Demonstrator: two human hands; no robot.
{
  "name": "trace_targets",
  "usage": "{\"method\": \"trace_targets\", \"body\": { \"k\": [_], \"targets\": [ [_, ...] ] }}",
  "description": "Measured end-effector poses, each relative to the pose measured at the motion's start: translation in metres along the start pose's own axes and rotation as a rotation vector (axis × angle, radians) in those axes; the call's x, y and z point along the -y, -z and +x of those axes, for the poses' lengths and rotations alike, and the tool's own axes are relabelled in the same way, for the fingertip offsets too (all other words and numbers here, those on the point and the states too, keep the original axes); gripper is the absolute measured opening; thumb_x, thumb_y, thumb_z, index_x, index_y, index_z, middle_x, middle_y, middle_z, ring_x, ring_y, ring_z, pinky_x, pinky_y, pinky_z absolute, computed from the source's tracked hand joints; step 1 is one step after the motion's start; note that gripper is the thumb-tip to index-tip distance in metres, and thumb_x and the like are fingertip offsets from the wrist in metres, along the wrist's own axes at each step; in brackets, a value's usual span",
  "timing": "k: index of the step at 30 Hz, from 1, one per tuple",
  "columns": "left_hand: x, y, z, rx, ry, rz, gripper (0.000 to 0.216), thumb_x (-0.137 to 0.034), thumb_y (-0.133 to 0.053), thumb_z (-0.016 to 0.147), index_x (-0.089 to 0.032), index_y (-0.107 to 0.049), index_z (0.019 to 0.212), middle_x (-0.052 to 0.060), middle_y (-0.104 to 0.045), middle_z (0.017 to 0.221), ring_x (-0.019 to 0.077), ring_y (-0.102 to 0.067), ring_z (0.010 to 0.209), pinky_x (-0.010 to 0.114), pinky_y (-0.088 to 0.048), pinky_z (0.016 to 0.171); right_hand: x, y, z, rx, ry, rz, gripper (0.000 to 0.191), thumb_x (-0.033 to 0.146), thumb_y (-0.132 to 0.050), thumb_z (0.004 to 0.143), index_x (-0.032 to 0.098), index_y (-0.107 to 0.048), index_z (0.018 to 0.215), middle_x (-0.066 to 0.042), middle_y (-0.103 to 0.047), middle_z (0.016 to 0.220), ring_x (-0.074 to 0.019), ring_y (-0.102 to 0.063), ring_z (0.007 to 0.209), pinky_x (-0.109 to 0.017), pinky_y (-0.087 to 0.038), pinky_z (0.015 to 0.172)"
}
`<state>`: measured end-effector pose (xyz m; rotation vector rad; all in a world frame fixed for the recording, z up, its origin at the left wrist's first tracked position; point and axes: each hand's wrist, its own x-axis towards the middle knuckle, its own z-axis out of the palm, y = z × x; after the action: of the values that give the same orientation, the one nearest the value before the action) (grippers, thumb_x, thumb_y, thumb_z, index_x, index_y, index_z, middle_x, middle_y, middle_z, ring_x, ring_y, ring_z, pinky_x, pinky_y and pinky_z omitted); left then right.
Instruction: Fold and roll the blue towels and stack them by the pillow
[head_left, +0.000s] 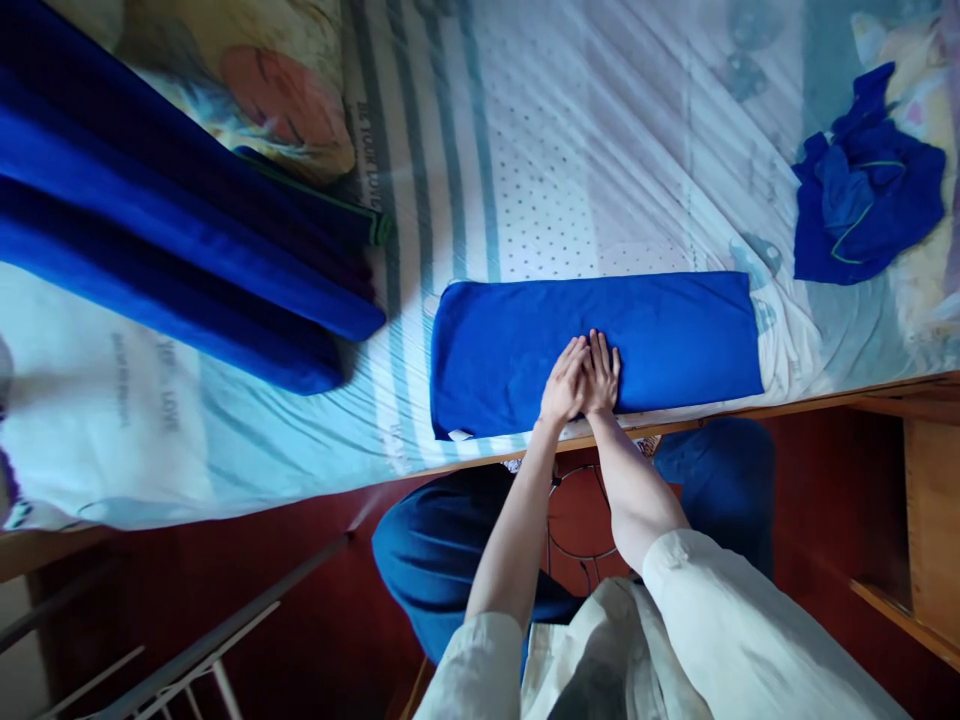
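Observation:
A folded blue cloth (682, 340) lies flat as a long rectangle along the near edge of the bed, with a small white tag (460, 435) at its lower left corner. Both hands rest on the middle of it, side by side and partly overlapping. My left hand (564, 382) is laid flat, its fingers crossing onto the back of the other hand. Flat on the cloth beside it, my right hand (602, 370) points its fingers away from me. Neither hand grips the cloth.
A striped, printed bedsheet (540, 200) covers the bed. Long blue fabric rolls or folds (187, 230) and a printed pillow (285, 90) occupy the left. A crumpled blue garment (870, 190) lies at far right. Below are a wooden bed edge (810, 398) and a metal rack (217, 650).

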<state>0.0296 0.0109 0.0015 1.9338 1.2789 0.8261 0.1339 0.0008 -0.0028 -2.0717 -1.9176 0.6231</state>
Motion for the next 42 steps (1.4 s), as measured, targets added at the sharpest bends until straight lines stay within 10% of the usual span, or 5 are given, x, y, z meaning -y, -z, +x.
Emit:
{"method": "trace_targets", "body": {
  "k": [7, 14, 24, 31, 42],
  "targets": [
    [0.060, 0.105, -0.061, -0.354, 0.415, 0.228, 0.052, -0.013, -0.032, 0.094, -0.015, -0.060, 0.138, 0.012, -0.063, 0.144, 0.0207, -0.054, 0.139, 0.039, -0.043, 0.119, 0.008, 0.005, -0.003, -0.103, 0.040, -0.070, 0.062, 0.026, -0.038, 0.101, 0.016, -0.036, 0.162, -0.009, -0.031, 0.169, -0.0249, -0.019, 0.161, -0.054, -0.011, 0.132],
    [0.061, 0.143, -0.069, -0.532, 0.586, 0.259, 0.046, -0.012, -0.037, 0.090, -0.018, -0.067, 0.124, 0.011, -0.072, 0.122, 0.0214, -0.069, 0.111, 0.039, -0.053, 0.102, 0.007, 0.004, -0.004, -0.137, 0.070, -0.121, 0.061, 0.025, -0.037, 0.100, 0.016, -0.037, 0.161, -0.010, -0.034, 0.168, -0.0243, -0.025, 0.159, -0.053, -0.016, 0.131],
    [0.091, 0.217, 0.107, 0.199, 0.327, 0.489, 0.048, -0.025, -0.052, 0.090, -0.017, -0.062, 0.136, 0.010, -0.071, 0.129, 0.0280, -0.061, 0.127, 0.044, -0.042, 0.115, 0.007, 0.004, -0.004, -0.096, 0.060, -0.066, 0.064, 0.025, -0.038, 0.100, 0.015, -0.032, 0.163, -0.010, -0.029, 0.170, -0.0253, -0.020, 0.160, -0.054, -0.012, 0.132],
    [0.111, 0.242, 0.151, 0.591, 0.433, 0.620, 0.036, -0.034, -0.064, 0.086, -0.016, -0.074, 0.116, 0.005, -0.078, 0.094, 0.0219, -0.070, 0.092, 0.036, -0.051, 0.099, 0.007, 0.003, -0.004, -0.089, 0.063, -0.067, 0.064, 0.024, -0.039, 0.100, 0.015, -0.034, 0.163, -0.010, -0.029, 0.170, -0.0267, -0.020, 0.160, -0.055, -0.014, 0.132],
    [0.075, 0.202, 0.099, 0.111, 0.253, 0.698, 0.050, -0.028, -0.041, 0.098, -0.014, -0.060, 0.142, 0.019, -0.058, 0.147, 0.0360, -0.048, 0.141, 0.059, -0.036, 0.117, 0.009, 0.006, -0.005, -0.077, 0.058, -0.107, 0.062, 0.026, -0.038, 0.100, 0.014, -0.036, 0.162, -0.010, -0.029, 0.170, -0.0255, -0.019, 0.161, -0.053, -0.014, 0.132]
  ]
}}
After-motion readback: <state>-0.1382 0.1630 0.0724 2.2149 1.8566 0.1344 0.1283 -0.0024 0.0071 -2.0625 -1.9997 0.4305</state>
